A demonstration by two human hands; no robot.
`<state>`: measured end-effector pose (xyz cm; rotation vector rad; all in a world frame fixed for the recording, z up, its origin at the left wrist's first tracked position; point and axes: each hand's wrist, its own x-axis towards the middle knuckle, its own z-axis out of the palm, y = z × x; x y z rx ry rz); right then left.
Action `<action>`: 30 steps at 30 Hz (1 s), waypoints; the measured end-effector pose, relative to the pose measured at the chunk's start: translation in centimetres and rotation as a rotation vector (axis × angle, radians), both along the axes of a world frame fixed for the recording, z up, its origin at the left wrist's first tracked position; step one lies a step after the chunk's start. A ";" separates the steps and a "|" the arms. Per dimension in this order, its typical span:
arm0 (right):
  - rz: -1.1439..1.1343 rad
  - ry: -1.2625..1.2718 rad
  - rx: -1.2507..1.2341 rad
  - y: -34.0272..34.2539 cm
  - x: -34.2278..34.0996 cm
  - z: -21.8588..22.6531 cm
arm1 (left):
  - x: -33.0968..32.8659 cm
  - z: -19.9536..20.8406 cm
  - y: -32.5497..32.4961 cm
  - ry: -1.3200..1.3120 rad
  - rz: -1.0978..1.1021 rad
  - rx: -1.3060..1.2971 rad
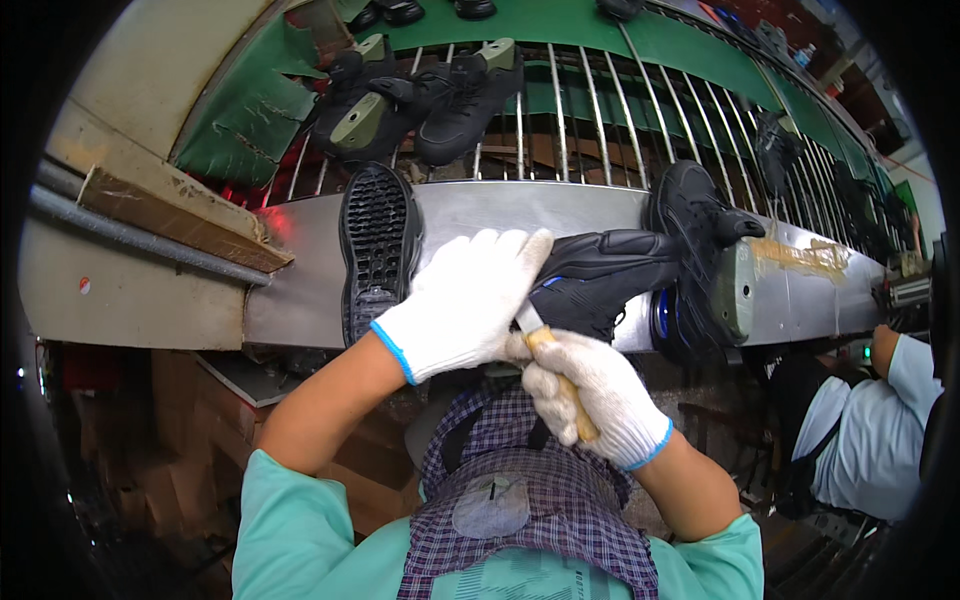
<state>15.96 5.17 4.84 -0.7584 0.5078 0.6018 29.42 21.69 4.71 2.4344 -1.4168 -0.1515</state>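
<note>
My left hand, in a white knit glove with blue cuff, is closed on the left end of a black shoe. That shoe lies on its side across the metal ledge, with a blue accent near my fingers. In my right hand, also gloved, is a knife with a wooden handle and a short flat blade. The blade points up at the shoe's edge beside my left fingers; whether it touches cannot be told. Left of my hands rests an upturned black shoe, its lugged sole showing.
A black shoe with a grey-green last stands right on the metal ledge. Beyond the ledge, several lasted shoes sit on a roller conveyor. A metal pipe juts in at left. Another person sits at right.
</note>
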 end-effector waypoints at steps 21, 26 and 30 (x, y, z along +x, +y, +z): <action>0.563 -1.089 -1.756 -0.3 -0.7 0.0 | -1.1 -0.9 0.2 -0.086 -0.049 -0.132; 0.019 -0.534 -0.962 -4.7 -2.2 -2.7 | -2.1 1.9 -2.1 -0.056 -0.005 -0.140; -0.307 -0.300 -0.627 -7.4 -0.6 -5.1 | -2.2 1.4 -10.7 -0.089 -0.026 0.003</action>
